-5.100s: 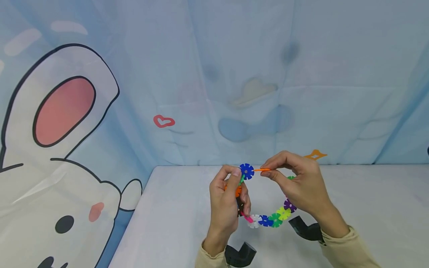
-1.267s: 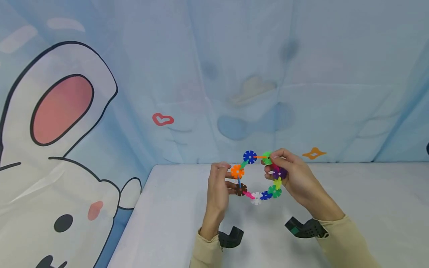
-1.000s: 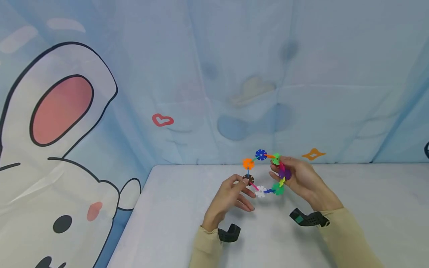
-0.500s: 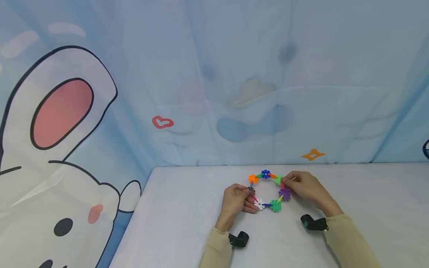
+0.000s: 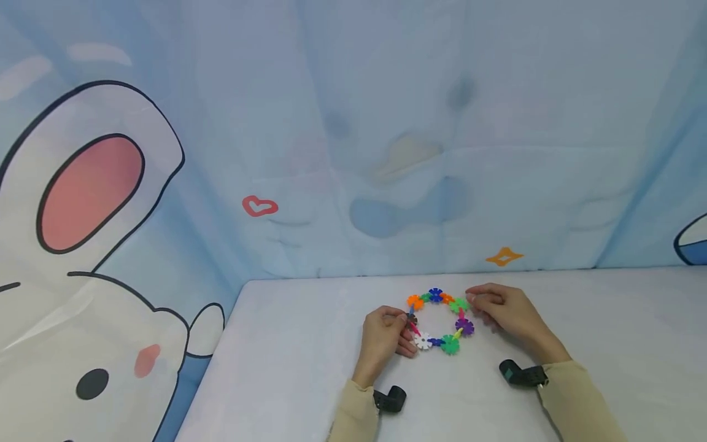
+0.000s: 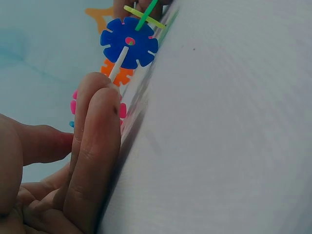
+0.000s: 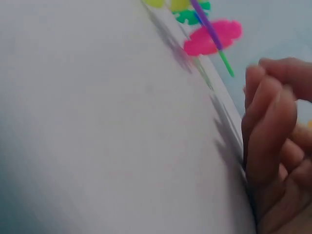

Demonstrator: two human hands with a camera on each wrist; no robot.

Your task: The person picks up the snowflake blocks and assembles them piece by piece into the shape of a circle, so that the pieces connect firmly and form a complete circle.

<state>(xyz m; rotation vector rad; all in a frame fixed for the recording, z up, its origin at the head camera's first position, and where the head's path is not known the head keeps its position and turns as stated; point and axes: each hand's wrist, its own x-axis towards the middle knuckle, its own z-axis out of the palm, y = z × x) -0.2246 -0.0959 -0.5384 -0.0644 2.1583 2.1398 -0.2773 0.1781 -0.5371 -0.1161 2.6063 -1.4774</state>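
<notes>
On the white table lies a closed ring of interlocking snowflake discs, notched plastic pieces in many colours. My left hand [image 5: 381,334] is at the ring's left side, pinching the dark brown disc [image 5: 412,318] between thumb and index finger. Its other fingers lie beside the white disc [image 5: 423,341]; in the left wrist view they cover part of the ring, with a blue disc [image 6: 117,41] beyond them. Just right of the light green disc [image 5: 459,304] is my right hand [image 5: 508,310], fingers loosely bent. The right wrist view shows its fingertips apart from the pink disc [image 7: 214,37], with nothing held.
The white table [image 5: 287,368] runs back to a light blue cloth backdrop [image 5: 331,153] with printed shapes. A large cartoon rabbit [image 5: 72,344] is printed on the left side cloth. Black wrist camera mounts [image 5: 390,399] stick out from both sleeves.
Both hands lowered the ring from the air to the table, after the orange disc was joined to close it. My right hand has since let go of the ring and moved slightly right.
</notes>
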